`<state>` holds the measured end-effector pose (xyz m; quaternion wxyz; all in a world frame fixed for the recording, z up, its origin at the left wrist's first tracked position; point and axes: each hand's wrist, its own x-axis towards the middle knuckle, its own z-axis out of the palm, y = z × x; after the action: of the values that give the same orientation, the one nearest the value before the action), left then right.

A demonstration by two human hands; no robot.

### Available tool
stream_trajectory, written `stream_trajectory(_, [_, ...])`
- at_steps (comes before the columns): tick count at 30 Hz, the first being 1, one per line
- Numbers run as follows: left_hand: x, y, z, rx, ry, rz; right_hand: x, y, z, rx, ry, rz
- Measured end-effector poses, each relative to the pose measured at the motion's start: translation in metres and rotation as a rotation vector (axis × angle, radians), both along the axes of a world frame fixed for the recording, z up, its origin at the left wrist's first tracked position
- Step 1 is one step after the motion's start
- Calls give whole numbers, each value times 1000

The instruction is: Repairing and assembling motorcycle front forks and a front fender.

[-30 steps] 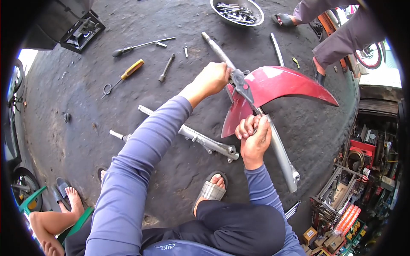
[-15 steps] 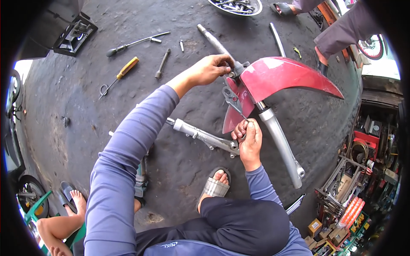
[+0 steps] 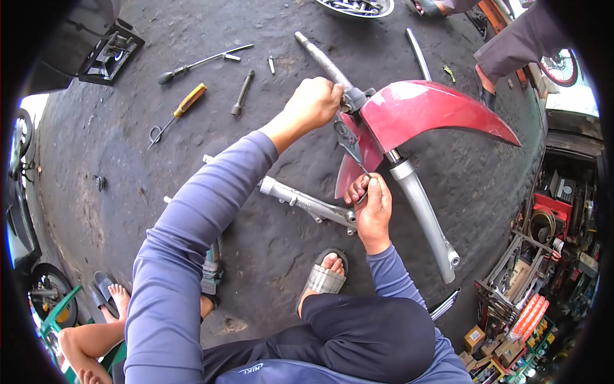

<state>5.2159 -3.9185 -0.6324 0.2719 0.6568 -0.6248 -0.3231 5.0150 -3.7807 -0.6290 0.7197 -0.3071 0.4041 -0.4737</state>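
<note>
A glossy red motorcycle mudguard (image 3: pixel 435 115) stands against a fork leg, whose silver lower tube (image 3: pixel 422 211) slants toward me on the right. Beside the mudguard's upper end, at a grey metal clamp (image 3: pixel 354 99) round the long fork tube (image 3: pixel 320 57), my left hand (image 3: pixel 314 102) is closed; its fingertips are hidden from view. Lower down, my right hand (image 3: pixel 372 208) pinches a thin dark metal rod (image 3: pixel 362 166) between thumb and fingers. The rod runs up to a grey bracket with holes (image 3: pixel 345 136) against the mudguard. A second silver fork leg (image 3: pixel 307 203) lies left of my right hand.
On the dark floor lie a yellow-handled screwdriver (image 3: pixel 182 109), a long-handled ratchet (image 3: pixel 204 64), a socket bar (image 3: pixel 242 94), a bolt (image 3: pixel 272 64) and a silver tube (image 3: pixel 417 54). A bowl of tools (image 3: pixel 358 6) stands far off. Another person's leg (image 3: pixel 521 48) is at upper right; crowded shelves (image 3: pixel 563 211) line the right.
My left hand has turned, its fingers now curled behind the knuckles beside the clamp. The mudguard and fork have shifted very slightly, and my right hand keeps its pinch.
</note>
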Motion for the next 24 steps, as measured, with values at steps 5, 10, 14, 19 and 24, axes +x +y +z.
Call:
stream_trajectory(5, [7, -2, 1, -313, 128, -248, -1, -1, -1, 13, 17, 10])
stream_trajectory(10, [-6, 0, 9, -132, 32, -92, -4, -4, -5, 19, 12, -13])
stream_trajectory(14, [5, -6, 3, -399, 38, -258, -3, -4, -5, 24, 6, -20])
stream_trajectory(19, [-3, 1, 8, -164, 48, -74, -7, -5, -10, 35, 11, -44])
stream_trajectory(24, [1, 1, 0, -405, 49, -233, -6, -6, -12, 30, 15, -43])
